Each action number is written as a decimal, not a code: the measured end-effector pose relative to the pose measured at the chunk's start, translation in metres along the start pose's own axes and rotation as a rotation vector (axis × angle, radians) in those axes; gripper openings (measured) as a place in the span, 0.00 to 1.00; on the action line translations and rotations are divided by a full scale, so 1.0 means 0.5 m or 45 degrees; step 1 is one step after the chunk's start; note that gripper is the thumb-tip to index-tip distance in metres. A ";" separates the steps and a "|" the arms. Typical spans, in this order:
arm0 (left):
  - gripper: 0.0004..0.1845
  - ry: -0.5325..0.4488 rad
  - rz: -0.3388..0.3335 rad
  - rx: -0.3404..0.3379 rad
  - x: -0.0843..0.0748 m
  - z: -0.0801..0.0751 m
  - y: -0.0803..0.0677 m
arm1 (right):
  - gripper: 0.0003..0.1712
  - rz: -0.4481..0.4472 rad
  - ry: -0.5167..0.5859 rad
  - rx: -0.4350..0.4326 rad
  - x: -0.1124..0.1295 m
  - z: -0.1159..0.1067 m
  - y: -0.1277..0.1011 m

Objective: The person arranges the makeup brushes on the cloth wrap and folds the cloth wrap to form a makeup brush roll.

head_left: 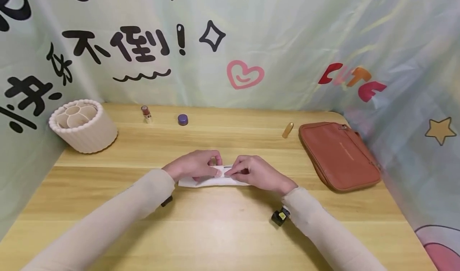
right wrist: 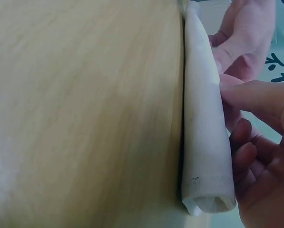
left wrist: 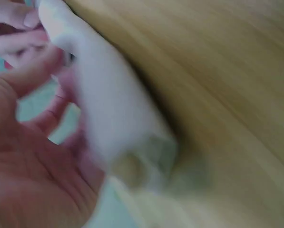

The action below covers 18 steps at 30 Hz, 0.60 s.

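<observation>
A white fabric pouch (head_left: 201,182) lies flat at the middle of the wooden table (head_left: 223,231). Both hands meet over its top edge. My left hand (head_left: 212,164) grips its left half with curled fingers. My right hand (head_left: 238,169) pinches its right half. In the right wrist view the pouch (right wrist: 203,142) is a long soft tube with an open end toward the camera; my thumb (right wrist: 256,97) presses its side and my fingers curl behind it. The left wrist view is blurred, showing the pouch (left wrist: 108,109) against my palm (left wrist: 32,171).
A cream ribbed organiser (head_left: 83,125) stands at the back left. A lipstick (head_left: 145,113), a small purple cap (head_left: 183,119) and a gold tube (head_left: 288,130) sit along the back. A brown zip bag (head_left: 339,155) lies at the right. Printed cloth walls surround the table.
</observation>
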<state>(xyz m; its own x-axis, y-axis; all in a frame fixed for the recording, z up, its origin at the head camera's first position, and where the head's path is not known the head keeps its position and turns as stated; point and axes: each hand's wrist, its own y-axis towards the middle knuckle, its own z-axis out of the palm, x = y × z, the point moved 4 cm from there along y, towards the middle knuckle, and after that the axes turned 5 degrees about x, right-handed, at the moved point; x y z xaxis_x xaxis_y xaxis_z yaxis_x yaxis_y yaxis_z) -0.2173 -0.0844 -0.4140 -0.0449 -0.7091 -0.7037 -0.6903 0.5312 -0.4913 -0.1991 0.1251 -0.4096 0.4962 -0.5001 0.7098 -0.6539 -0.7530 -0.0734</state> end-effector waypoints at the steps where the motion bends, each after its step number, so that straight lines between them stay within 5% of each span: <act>1: 0.14 -0.047 0.016 0.013 0.007 -0.002 0.004 | 0.11 0.008 0.002 -0.003 -0.001 -0.001 -0.001; 12: 0.19 -0.291 0.029 0.111 0.040 -0.017 0.013 | 0.09 0.043 0.022 -0.029 -0.006 -0.003 0.000; 18: 0.22 -0.293 0.022 0.108 0.040 -0.014 0.018 | 0.09 0.064 0.013 -0.049 -0.011 0.000 0.000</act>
<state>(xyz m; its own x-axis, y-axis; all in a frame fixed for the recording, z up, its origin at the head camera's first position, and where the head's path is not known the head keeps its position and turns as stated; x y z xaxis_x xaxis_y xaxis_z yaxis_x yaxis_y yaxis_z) -0.2297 -0.0971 -0.4291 0.1164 -0.5805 -0.8059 -0.6276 0.5859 -0.5127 -0.2021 0.1277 -0.4133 0.4565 -0.5325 0.7128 -0.6997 -0.7097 -0.0821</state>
